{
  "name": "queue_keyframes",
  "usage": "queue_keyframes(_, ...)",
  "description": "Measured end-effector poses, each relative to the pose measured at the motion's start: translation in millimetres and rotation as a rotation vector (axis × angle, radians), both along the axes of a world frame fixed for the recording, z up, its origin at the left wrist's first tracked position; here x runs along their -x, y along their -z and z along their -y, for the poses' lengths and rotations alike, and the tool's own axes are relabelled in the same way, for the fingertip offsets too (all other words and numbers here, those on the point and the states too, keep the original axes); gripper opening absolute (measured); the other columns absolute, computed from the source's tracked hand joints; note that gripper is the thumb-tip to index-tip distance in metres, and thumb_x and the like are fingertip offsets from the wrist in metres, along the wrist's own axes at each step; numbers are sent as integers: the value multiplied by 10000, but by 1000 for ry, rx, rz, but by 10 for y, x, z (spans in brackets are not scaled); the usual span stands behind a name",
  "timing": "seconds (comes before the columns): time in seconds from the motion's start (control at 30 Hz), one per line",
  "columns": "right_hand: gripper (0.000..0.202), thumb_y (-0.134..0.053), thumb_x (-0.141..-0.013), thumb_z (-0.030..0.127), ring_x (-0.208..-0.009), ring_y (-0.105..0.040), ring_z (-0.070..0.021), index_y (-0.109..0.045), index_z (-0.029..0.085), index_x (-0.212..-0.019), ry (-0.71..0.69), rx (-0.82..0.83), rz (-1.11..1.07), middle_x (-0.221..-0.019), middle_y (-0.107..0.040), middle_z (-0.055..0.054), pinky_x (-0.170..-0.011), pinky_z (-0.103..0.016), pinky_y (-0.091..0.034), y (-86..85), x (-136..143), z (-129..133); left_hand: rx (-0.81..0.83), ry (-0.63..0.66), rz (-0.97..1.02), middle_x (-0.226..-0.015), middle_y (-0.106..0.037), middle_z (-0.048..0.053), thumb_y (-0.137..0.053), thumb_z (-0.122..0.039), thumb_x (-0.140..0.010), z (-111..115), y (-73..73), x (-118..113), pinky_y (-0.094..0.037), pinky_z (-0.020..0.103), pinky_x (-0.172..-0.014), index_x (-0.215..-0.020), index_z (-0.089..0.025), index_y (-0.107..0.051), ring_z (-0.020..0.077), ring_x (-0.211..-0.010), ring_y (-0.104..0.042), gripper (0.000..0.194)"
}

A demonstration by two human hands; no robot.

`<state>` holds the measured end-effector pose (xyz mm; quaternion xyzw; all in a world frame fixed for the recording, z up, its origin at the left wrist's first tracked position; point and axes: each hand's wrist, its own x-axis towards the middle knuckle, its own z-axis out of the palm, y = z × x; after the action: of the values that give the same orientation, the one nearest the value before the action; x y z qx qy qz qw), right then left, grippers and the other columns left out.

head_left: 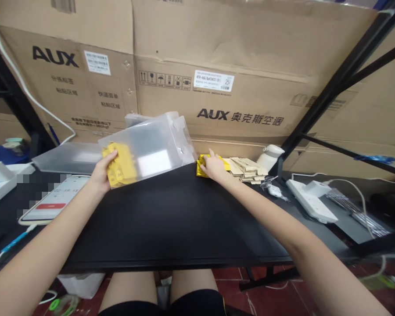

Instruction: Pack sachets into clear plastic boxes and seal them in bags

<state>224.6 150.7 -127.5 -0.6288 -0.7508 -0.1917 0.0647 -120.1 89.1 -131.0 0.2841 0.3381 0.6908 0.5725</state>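
"One clear plastic sleeve [158,131], left of centre, clamped with yellow pieces [124,163] in our left hand [102,173]!"

"Are they inside?"

"We can't tell. Our right hand [214,166] touches more yellow pieces [202,170], right of centre, grip unclear; one batch looks gathered, another lies on the black table [177,219]."

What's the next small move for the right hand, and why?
Probably close the right hand around the yellow stack and lift it clear of the beige pieces beside it: its fingers are at the stack, while the left hand holds a translucent plastic sleeve along with similar yellow pieces, flapped end toward the right.
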Motion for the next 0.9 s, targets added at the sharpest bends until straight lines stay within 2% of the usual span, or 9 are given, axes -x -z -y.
queue_keyframes(0.1,335,-426,-924,323,-1006,-589,-320,-627,129,-1109,-37,-4,42,-1164,-593,-208,-842,-410,-444,46,11,-41,-5,5,-9,-811,-771,89,-659,-212,-761,4,2,-3,-584,341,-828,-1052,-107,-639,238,-718,-745,309)
queue_keyframes(0.17,366,-397,-940,347,-1006,-580,-324,-629,115,-1102,-43,-12,47,-1073,-624,-206,-876,-432,-421,63,14,-65,-8,5,-7,-807,-771,90,-658,-211,-764,8,0,-5,-580,346,-837,-1048,-105,-637,242,-733,-746,304)
queue_keyframes(0.27,436,-375,-950,399,-1134,-509,-358,-612,78,-1126,-92,-82,55,-1192,-579,-239,-975,-495,-352,92,8,-60,-16,10,-4,-786,-768,96,-652,-212,-777,12,-6,-7,-585,336,-815,-1028,-105,-636,239,-726,-745,273)
queue_keyframes(0.4,373,-440,-928,324,-1320,-363,-332,-585,93,-1182,-483,-115,179,-1410,-435,-214,-1114,-533,-195,202,23,11,-5,26,4,-767,-767,104,-606,-208,-806,13,-16,-13,-595,302,-764,-1003,-108,-644,220,-687,-741,224)
queue_keyframes(0.5,313,-451,-896,196,-1320,-384,-304,-617,107,-1147,-700,-10,295,-1293,-556,-170,-1145,-534,-157,311,50,57,29,36,23,-764,-766,99,-564,-203,-831,7,-16,-18,-597,303,-764,-985,-111,-657,211,-663,-738,201)
queue_keyframes(0.57,286,-445,-885,165,-1291,-421,-316,-655,101,-1069,-677,19,331,-1090,-653,-155,-1148,-549,-146,358,46,73,41,50,32,-767,-764,98,-562,-207,-834,-2,-8,-21,-603,308,-751,-962,-114,-666,214,-658,-737,190)
queue_keyframes(0.67,261,-446,-892,192,-1245,-466,-343,-686,101,-939,-597,23,327,-904,-679,-147,-1144,-564,-152,381,-5,97,37,66,3,-779,-759,101,-583,-236,-815,-20,18,-25,-609,300,-715,-937,-128,-676,226,-685,-740,188)
queue_keyframes(0.8,274,-452,-886,193,-1300,-413,-357,-650,108,-1056,-656,-77,109,-1153,-630,-172,-1118,-601,-188,386,-86,212,44,103,-70,-806,-758,88,-582,-254,-812,-35,57,-28,-611,290,-670,-955,-146,-683,225,-715,-740,206)
queue_keyframes(0.9,266,-434,-870,175,-1221,-495,-316,-621,149,-1058,-648,-281,-373,-1185,-613,-154,-1050,-567,-332,388,-83,368,76,161,-118,-808,-758,84,-587,-242,-816,-40,74,-38,-615,303,-649,-953,-137,-688,225,-704,-735,199)
